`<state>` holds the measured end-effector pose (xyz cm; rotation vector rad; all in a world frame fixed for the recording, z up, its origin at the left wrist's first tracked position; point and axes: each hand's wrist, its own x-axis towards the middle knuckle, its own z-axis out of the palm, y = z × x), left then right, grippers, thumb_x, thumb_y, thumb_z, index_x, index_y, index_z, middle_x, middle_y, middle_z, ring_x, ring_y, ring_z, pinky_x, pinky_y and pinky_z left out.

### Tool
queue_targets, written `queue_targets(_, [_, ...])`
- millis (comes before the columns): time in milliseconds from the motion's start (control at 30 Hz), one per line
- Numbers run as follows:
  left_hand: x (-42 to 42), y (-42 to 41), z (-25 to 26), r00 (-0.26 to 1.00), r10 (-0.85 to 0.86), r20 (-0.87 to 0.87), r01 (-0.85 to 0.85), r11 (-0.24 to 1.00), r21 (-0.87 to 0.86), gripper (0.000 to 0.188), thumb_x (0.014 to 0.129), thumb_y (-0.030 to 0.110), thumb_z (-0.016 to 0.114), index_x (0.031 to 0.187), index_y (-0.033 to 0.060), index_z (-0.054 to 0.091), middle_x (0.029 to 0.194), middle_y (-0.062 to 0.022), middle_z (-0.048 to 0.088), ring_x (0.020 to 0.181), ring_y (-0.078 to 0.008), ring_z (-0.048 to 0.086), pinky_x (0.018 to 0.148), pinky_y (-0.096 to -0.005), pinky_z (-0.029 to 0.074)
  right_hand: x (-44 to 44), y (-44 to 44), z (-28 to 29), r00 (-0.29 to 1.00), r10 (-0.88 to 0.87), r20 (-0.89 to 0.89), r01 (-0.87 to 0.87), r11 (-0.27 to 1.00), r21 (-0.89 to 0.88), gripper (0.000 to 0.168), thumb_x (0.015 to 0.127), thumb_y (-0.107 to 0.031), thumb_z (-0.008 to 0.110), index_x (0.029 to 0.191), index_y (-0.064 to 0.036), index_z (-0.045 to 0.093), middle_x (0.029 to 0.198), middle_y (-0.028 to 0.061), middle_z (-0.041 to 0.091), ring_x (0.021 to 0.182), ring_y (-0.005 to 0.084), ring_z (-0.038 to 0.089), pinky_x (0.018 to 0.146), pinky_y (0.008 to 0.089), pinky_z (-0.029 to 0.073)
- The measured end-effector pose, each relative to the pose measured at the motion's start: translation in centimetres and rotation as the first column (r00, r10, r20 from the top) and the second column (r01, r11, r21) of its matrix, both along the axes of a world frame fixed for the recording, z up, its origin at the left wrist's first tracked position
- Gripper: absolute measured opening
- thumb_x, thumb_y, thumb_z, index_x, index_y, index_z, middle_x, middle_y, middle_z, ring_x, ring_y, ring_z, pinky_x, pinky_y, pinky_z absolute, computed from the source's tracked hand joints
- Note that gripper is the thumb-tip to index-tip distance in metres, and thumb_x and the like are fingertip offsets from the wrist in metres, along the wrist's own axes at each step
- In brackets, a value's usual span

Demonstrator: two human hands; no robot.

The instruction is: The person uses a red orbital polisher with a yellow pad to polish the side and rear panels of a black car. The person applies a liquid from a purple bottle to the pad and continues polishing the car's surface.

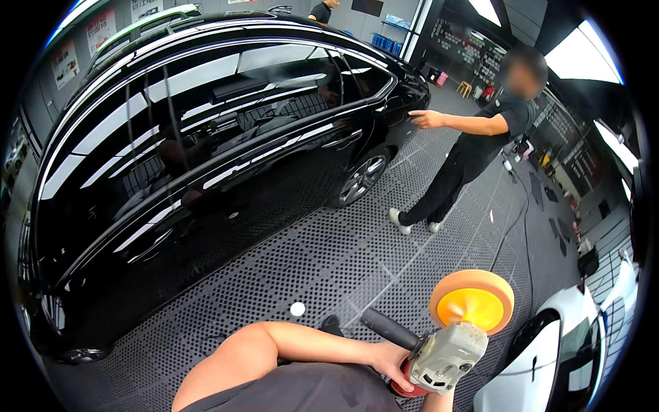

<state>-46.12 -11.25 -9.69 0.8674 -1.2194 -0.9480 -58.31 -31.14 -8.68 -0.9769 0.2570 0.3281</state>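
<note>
My left hand [389, 363] grips the red and grey body of a rotary polisher [445, 358], near the base of its black side handle [391, 329]. The polisher points away from me, with an orange foam pad [507, 304] on a yellow backing [476, 311] at its head. Below the tool only a bit of my right forearm [438, 403] shows; the right hand is hidden behind the polisher. A glossy black car [288, 159] stands ahead and to the left, apart from the pad. Light strips and people reflect in its side windows and doors.
A person [476, 134] in dark clothes stands by the car's wheel [363, 177], one arm stretched towards the car. Another person [322, 11] is behind it. A white car [530, 355] is at right. A cable [526, 221] crosses the perforated floor [288, 257], where a white disc [297, 309] lies.
</note>
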Motion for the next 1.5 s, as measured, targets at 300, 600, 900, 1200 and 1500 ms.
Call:
queue_targets(300, [15.7, -9.9, 6.8, 0.939, 0.033, 0.342, -0.149, 0.936, 0.319, 0.091, 0.088, 0.067, 0.064, 0.138, -0.0064, 0.045, 0.123, -0.0276, 0.063, 0.114, -0.0399, 0.063, 0.096, -0.0421, 0.05, 16.1, -13.8, -1.3, 0.998, 0.054, 0.012, -0.055, 0.983, 0.176, 0.1, 0.082, -0.045, 0.075, 0.152, 0.009, 0.028, 0.143, 0.034, 0.046, 0.131, 0.0481, 0.05, 0.111, 0.0577, 0.041])
queue_targets(600, [31.5, -8.5, 0.3, 0.875, 0.33, 0.354, -0.467, 0.769, 0.437, 0.032, 0.101, 0.027, 0.057, 0.118, 0.002, 0.068, 0.105, -0.0172, 0.073, 0.098, -0.0311, 0.07, 0.088, -0.0389, 0.055, 34.8, -24.1, -7.2, 0.937, 0.348, 0.045, -0.343, 0.884, 0.318, 0.102, 0.081, -0.05, 0.075, 0.15, 0.011, 0.031, 0.14, 0.036, 0.051, 0.127, 0.0501, 0.055, 0.109, 0.0601, 0.044])
queue_targets(900, [40.1, -7.4, 2.6, 0.129, 0.571, 0.811, -0.991, 0.038, 0.131, 0.062, 0.092, 0.045, 0.063, 0.135, 0.0014, 0.055, 0.121, -0.0221, 0.065, 0.115, -0.04, 0.062, 0.102, -0.0483, 0.047, 59.0, -20.0, -6.0, 0.623, 0.782, -0.021, -0.721, 0.584, 0.372, 0.094, 0.083, -0.046, 0.078, 0.146, 0.011, 0.036, 0.13, 0.0299, 0.06, 0.116, 0.0439, 0.063, 0.099, 0.0547, 0.052])
queue_targets(1200, [39.3, -0.4, -5.2, -0.171, 0.96, 0.22, -0.78, -0.268, 0.565, 0.06, 0.093, 0.054, 0.062, 0.081, -0.0045, 0.069, 0.062, -0.0075, 0.063, 0.056, -0.0166, 0.061, 0.058, -0.0339, 0.048, 73.6, -6.1, -2.5, -0.022, 0.987, -0.16, -1.0, -0.021, 0.009, 0.082, 0.093, -0.05, 0.069, 0.149, 0.004, 0.043, 0.139, 0.0128, 0.059, 0.126, 0.0184, 0.055, 0.108, 0.0356, 0.044])
queue_targets(1500, [43.2, 11.8, 0.8, -0.45, 0.829, 0.331, -0.533, -0.547, 0.646, 0.036, 0.099, 0.032, 0.063, 0.102, -0.0029, 0.07, 0.073, -0.0056, 0.07, 0.061, -0.0105, 0.065, 0.059, -0.0272, 0.051, 74.9, -0.5, 1.6, -0.013, 0.996, 0.091, -0.249, 0.085, -0.965, 0.11, 0.076, -0.028, 0.083, 0.156, 0.008, 0.016, 0.123, 0.0338, 0.062, 0.11, 0.0465, 0.065, 0.095, 0.0458, 0.054])
